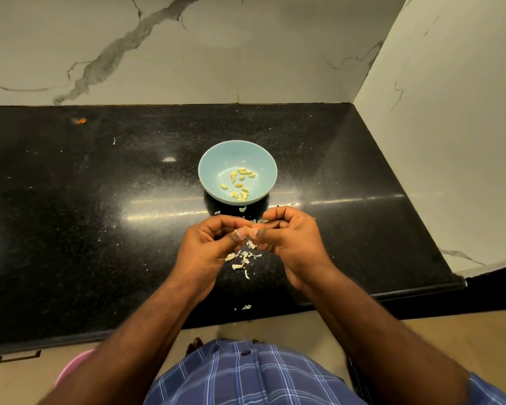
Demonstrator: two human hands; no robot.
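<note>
bowl: on the countertop, just behind both hands
peeled cloves: in the bowl
left hand, right hand: side by side, a clove pinched between them
peels: on the countertop beneath the hands
wall: behind the countertop

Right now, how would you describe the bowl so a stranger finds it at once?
Find the black countertop in the marble-walled corner. Near its middle, just beyond the left hand and right hand, stands a light blue bowl. It alone holds small yellowish pieces; the pale scraps nearer the person lie loose.
</note>
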